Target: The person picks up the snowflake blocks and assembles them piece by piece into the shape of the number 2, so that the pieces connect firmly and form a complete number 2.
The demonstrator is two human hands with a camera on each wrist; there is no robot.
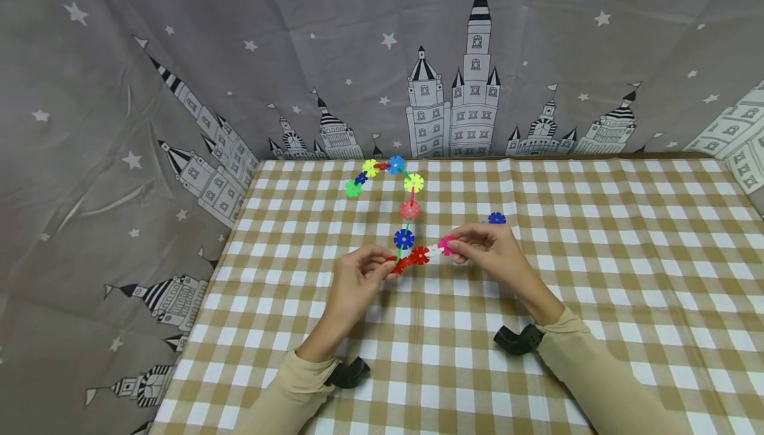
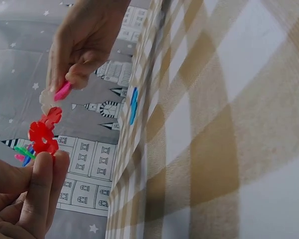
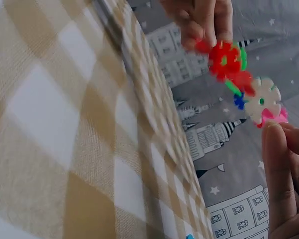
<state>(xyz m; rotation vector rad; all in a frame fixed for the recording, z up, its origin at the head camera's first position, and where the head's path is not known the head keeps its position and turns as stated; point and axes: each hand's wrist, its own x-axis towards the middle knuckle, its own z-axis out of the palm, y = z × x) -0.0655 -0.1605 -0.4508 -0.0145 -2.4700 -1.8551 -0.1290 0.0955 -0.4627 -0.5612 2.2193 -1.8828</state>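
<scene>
A chain of interlocking plastic snowflake discs hangs between my hands, above the cloth. My left hand [image 1: 358, 282] pinches a red disc [image 1: 397, 265] with thumb and fingers. My right hand [image 1: 494, 254] pinches a pink disc [image 1: 445, 245] at the chain's near right end. A white disc [image 3: 266, 97] joins the pink one to another red disc [image 1: 420, 255]. From my left fingers the chain runs away past a dark blue disc [image 1: 404, 239] and a coral disc [image 1: 410, 209], then curves left to a green disc [image 1: 353, 188]. Fingers partly cover both pinched discs.
A brown-and-white checked cloth [image 1: 597, 355] covers the table. Just beyond my right hand lies a dark blue disc [image 1: 497, 218], with a bit of lighter blue beside it. A grey curtain [image 1: 334, 30] printed with castles and stars stands along the back and left.
</scene>
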